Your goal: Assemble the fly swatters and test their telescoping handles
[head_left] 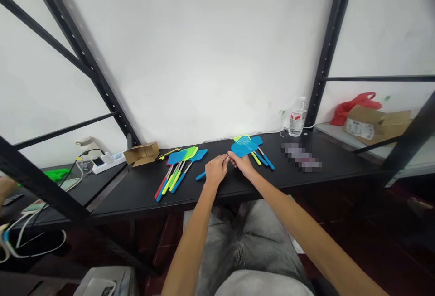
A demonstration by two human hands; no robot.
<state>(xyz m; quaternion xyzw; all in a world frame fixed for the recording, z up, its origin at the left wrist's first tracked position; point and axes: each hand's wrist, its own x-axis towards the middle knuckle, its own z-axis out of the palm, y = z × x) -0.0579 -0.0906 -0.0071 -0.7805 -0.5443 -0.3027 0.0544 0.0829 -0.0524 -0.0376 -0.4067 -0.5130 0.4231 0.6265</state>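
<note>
A blue fly swatter [244, 147] is held level above the black table by both hands. My left hand [216, 169] is closed round its shaft, and the blue handle end sticks out to the left. Close beside it, my right hand [239, 161] pinches the shaft just below the mesh head. To the left lies a fanned pile of several fly swatters [183, 162] with red, blue and yellow-green handles. Behind the right hand, more swatters [264, 155], blue and yellow-green, rest on the table, partly covered by the held one.
An open cardboard box [142, 154] and a power strip [109, 162] stand at left. A water bottle [297, 117] is by the wall, with a blurred-out item [302, 157] in front. Black metal posts [328, 46] flank the table [132, 194]. A person's hand shows at far left.
</note>
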